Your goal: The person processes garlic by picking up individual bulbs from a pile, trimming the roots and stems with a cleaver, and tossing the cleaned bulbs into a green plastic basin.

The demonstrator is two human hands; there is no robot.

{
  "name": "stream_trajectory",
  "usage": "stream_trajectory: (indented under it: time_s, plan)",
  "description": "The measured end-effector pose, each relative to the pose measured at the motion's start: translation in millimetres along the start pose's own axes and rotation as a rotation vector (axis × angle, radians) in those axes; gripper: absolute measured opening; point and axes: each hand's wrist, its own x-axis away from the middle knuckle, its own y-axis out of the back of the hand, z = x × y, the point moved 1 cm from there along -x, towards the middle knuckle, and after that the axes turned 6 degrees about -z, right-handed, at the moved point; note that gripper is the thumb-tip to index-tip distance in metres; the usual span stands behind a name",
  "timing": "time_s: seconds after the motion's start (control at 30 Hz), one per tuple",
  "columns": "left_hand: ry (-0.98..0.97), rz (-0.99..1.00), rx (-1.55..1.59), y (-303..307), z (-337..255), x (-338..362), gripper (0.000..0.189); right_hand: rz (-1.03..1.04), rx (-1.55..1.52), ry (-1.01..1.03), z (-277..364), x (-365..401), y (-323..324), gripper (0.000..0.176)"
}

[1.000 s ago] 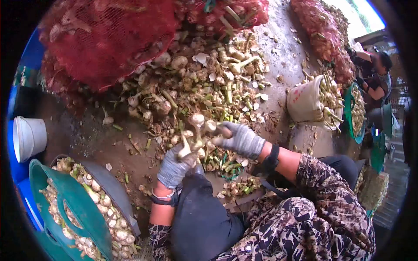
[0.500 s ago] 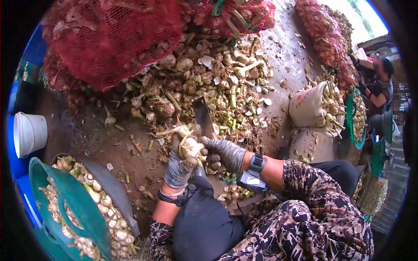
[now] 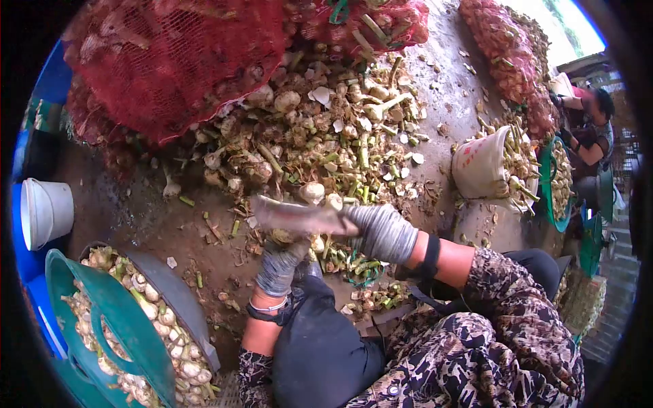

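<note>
My right hand (image 3: 382,232), in a grey knit glove, is closed round the handle of a broad-bladed knife (image 3: 299,217). The blade, smeared by motion, lies crosswise and points left. Just below it, my gloved left hand (image 3: 279,266) grips a garlic bulb (image 3: 283,236), its fingers partly hidden behind the blade. Pale bulbs (image 3: 312,192) show just above the blade. Beyond my hands spreads a heap of garlic bulbs and cut stems (image 3: 320,129).
Red mesh sacks (image 3: 183,68) bulge at the upper left. Lower left stands a green tub (image 3: 146,333) beside trimmed garlic; a white bucket (image 3: 51,212) is behind it. At right, a tipped white bucket (image 3: 476,166) holds stems. Another person (image 3: 592,136) sits at the far right.
My right hand has turned over and swung the knife from pointing away to lying crosswise over my left hand. The left hand stays in nearly the same place.
</note>
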Motion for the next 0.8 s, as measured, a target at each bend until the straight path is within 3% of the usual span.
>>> stream_trajectory:
  time_s: [0.03, 0.13, 0.2, 0.23, 0.33, 0.4, 0.57, 0.7, 0.8]
  plan:
    - [-0.314, 0.042, -0.286, 7.7, 29.2, -0.7, 0.049, 0.045, 0.063, 0.084, 7.6, 0.8, 9.5, 0.025]
    - [-0.211, 0.272, -0.385, 26.2, 51.9, 9.6, 0.056, 0.101, 0.138, 0.208, 33.7, 4.3, 28.6, 0.023]
    - [-0.244, 0.240, -0.596, 32.1, 52.9, 16.1, 0.055, 0.069, 0.172, 0.239, 27.5, 4.7, 21.7, 0.020]
    - [-0.357, 0.178, -0.711, 32.1, 69.2, 17.1, 0.057, 0.091, 0.183, 0.245, 24.4, 4.6, 19.0, 0.021]
    - [-0.239, 0.232, -0.715, 51.8, 158.8, 17.3, 0.058, 0.159, 0.227, 0.213, 35.1, 10.8, 24.1, 0.023]
    - [-0.213, 0.236, -0.714, 56.3, 169.8, 21.2, 0.058, 0.103, 0.183, 0.256, 31.4, 14.4, 21.2, 0.024]
    - [-0.310, 0.131, -0.633, 32.0, 65.4, 34.4, 0.056, 0.178, 0.247, 0.211, 39.0, 13.8, 20.2, 0.018]
    - [-0.368, 0.098, -0.628, 17.2, 30.7, 33.1, 0.055, 0.068, 0.187, 0.235, 15.8, 7.2, 3.7, 0.014]
    - [-0.391, 0.085, -0.565, 8.3, 13.4, 32.3, 0.053, 0.098, 0.197, 0.221, 7.6, 4.7, -0.5, 0.014]
